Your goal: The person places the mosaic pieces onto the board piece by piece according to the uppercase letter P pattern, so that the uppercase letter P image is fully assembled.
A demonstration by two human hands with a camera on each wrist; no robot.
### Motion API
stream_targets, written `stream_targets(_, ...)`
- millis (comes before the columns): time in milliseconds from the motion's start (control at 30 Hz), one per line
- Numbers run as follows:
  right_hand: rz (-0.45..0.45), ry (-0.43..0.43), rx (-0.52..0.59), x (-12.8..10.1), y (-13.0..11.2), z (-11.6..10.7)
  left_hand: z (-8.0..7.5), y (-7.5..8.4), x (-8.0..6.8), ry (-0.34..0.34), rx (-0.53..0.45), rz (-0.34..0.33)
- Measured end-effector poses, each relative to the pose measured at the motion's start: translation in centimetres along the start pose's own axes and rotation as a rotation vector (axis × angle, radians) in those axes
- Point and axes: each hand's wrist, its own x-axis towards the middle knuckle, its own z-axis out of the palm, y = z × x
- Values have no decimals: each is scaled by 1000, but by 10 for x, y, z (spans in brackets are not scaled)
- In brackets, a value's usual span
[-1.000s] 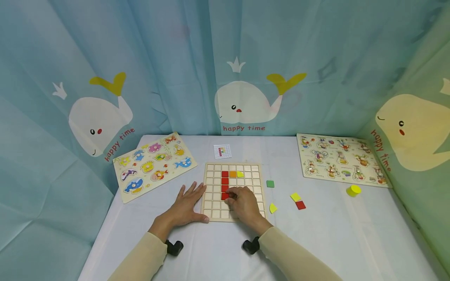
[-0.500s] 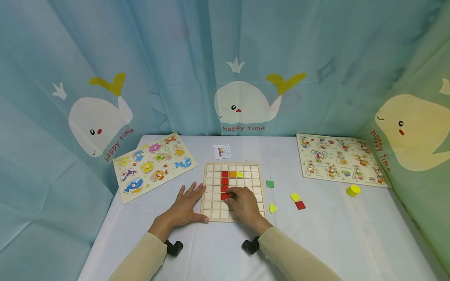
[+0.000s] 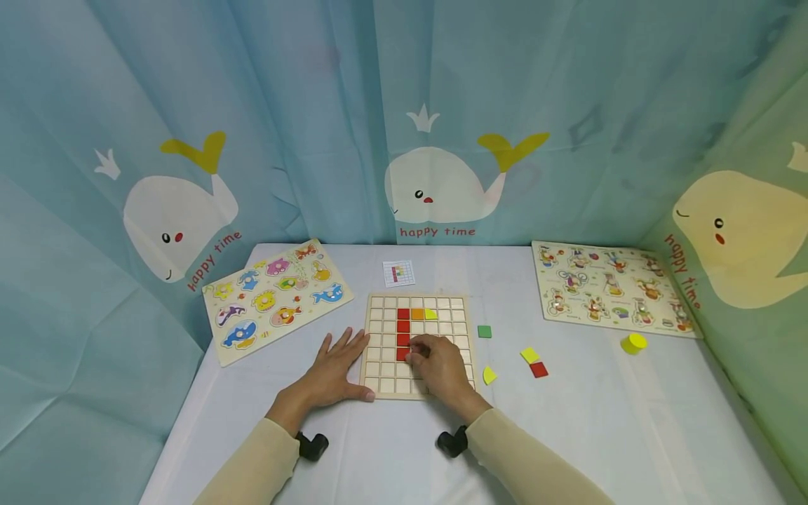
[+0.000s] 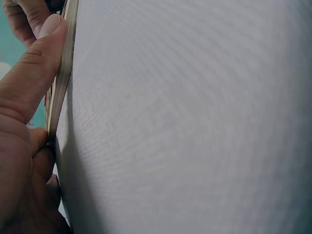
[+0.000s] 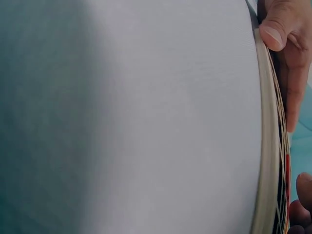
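A light wooden grid board (image 3: 388, 384) lies at the table's middle. In it, several red square tiles (image 3: 403, 327) form a column, with an orange tile (image 3: 417, 314) and a yellow rounded tile (image 3: 431, 314) to the right of the top one. My left hand (image 3: 333, 370) lies spread at the board's left side, its thumb (image 4: 45, 48) on the board's edge in the left wrist view. My right hand (image 3: 440, 366) is over the board, fingers bent, thumb and index tips at the right side of the lowest red tile (image 3: 402, 353). Whether they pinch it I cannot tell.
Right of the board lie a green square tile (image 3: 484, 331), a yellow quarter-round tile (image 3: 489, 376), a yellow tile (image 3: 529, 355) and a red tile (image 3: 539, 369). A yellow cylinder (image 3: 634, 343), a pattern card (image 3: 398, 273) and two picture puzzles (image 3: 278, 298) stand farther out.
My right hand's fingertips have shifted very slightly right against the lowest red tile. The left hand and the tiles look the same.
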Motion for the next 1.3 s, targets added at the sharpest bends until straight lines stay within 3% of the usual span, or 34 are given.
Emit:
stream_targets(567,55,17,161,8,5,-31,1,-2,0,-2,-13,5)
stream_targets(900,15,38,117,4,39,-85,1,0,0,-6,-8,-11)
stream_targets(1167,45,71,51,-7,74,-131,0,3,-1,-5,-13,-23)
stream_targets(1300,113,28,59,-16,88,-154,1,2,0,-2,-7,-20)
